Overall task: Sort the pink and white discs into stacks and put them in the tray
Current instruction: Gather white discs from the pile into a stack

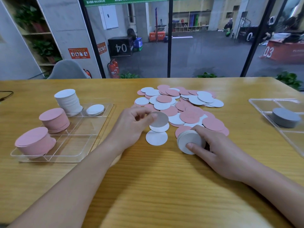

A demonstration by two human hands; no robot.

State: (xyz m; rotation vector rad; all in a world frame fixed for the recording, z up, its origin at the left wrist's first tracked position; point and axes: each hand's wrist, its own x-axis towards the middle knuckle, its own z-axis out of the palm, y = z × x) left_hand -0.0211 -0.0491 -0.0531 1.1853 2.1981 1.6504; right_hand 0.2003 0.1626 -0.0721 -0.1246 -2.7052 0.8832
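A loose heap of pink and white discs (184, 104) covers the middle of the table. My left hand (131, 124) pinches one white disc (160, 120) lifted above two white discs (156, 137) lying at the heap's near edge. My right hand (212, 145) grips a short stack of white discs (189, 140) tilted on the tabletop. At the left, the clear divided tray (79, 143) holds two pink stacks (35, 141) (54, 120), a tall white stack (68, 102) and a small white pile (95, 109).
A second clear tray (263, 109) at the right edge holds a grey disc stack (286, 117). A black cable (6, 93) lies at the far left. Beyond the table's far edge stand a grey chair (69, 69) and a glass wall.
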